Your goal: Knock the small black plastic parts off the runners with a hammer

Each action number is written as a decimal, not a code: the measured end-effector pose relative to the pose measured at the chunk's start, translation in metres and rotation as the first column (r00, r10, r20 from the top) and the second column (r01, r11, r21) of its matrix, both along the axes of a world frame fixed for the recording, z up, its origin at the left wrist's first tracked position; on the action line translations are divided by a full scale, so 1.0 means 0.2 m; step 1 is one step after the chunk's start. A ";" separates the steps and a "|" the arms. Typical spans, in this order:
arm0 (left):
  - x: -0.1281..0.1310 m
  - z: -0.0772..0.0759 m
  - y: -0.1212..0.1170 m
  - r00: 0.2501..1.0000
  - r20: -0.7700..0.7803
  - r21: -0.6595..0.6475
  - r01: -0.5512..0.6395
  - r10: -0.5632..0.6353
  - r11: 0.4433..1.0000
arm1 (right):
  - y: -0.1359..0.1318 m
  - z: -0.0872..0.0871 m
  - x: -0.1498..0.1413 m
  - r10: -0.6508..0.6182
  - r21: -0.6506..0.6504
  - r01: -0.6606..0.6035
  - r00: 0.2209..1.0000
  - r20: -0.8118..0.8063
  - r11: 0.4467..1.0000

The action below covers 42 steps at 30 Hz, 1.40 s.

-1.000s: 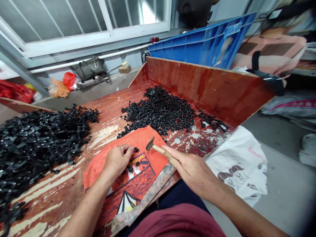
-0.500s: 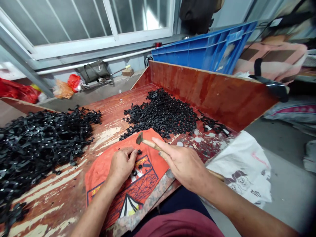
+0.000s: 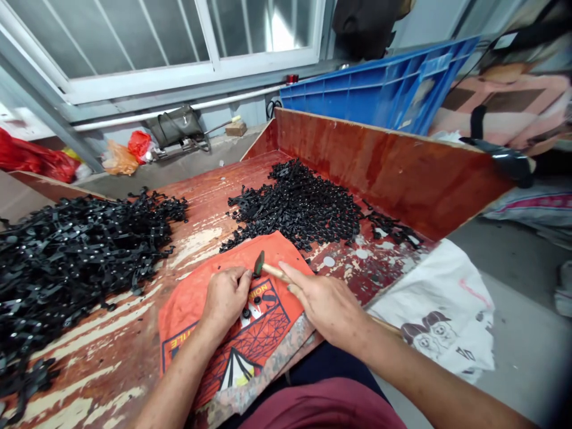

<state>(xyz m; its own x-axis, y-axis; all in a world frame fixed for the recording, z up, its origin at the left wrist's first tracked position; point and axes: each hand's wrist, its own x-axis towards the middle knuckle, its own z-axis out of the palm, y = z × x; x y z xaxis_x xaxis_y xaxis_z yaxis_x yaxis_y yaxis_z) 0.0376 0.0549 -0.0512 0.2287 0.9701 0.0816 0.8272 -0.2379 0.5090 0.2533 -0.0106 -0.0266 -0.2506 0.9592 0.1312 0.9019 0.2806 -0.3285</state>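
My right hand (image 3: 328,301) is closed round the wooden handle of a small hammer (image 3: 273,271). The hammer's dark metal head is down by the fingertips of my left hand (image 3: 227,298). Thumb and fingers of that left hand are pinched on a small black part (image 3: 255,274), mostly hidden by the fingers and the hammer head. Under both hands lies an orange printed cloth (image 3: 192,310). Near the left fingertips, a couple of small round black pieces (image 3: 245,313) rest on the cloth.
A heap of black parts (image 3: 304,205) lies beyond the cloth, and a larger heap (image 3: 84,250) on the left. The worn red table (image 3: 214,179) has a raised board (image 3: 379,158) along its right. Behind stands a blue crate (image 3: 357,98); a white sack (image 3: 442,310) hangs at right.
The hammer head has come down from above the cloth to the part at my left fingertips. My left hand keeps its pinch. The whole view has shifted slightly.
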 end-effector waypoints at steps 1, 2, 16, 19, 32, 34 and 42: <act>0.00 0.00 0.00 1.000 -0.002 -0.001 0.002 -0.002 1.000 | 0.00 -0.01 0.00 0.000 -0.013 0.000 1.000 -0.006 1.000; 0.00 -0.01 0.00 1.000 -0.003 -0.004 0.006 -0.006 1.000 | 0.00 -0.01 0.00 -0.001 -0.017 0.000 0.999 -0.041 1.000; -0.01 0.31 -0.19 0.915 0.202 0.072 0.342 -0.349 0.937 | -0.05 0.06 -0.10 -0.246 -0.369 -0.287 0.386 -0.889 0.884; 0.05 0.24 -0.28 0.924 0.253 0.155 0.254 -0.287 0.955 | -0.06 0.05 -0.17 -0.296 -0.362 -0.369 0.224 -0.929 0.856; -0.01 0.19 -0.39 0.411 0.739 -0.590 0.011 0.534 0.807 | -0.14 -0.05 -0.19 -0.354 -0.371 -0.284 0.111 -0.929 0.884; 0.03 0.19 -0.40 0.371 0.769 -0.583 0.073 0.521 0.809 | -0.16 -0.05 -0.21 -0.351 -0.392 -0.283 0.185 -0.918 0.875; -0.13 0.25 -0.35 0.743 0.628 -0.303 -0.041 0.232 0.952 | -0.21 -0.07 -0.10 -0.274 -0.387 -0.162 0.468 -0.840 0.908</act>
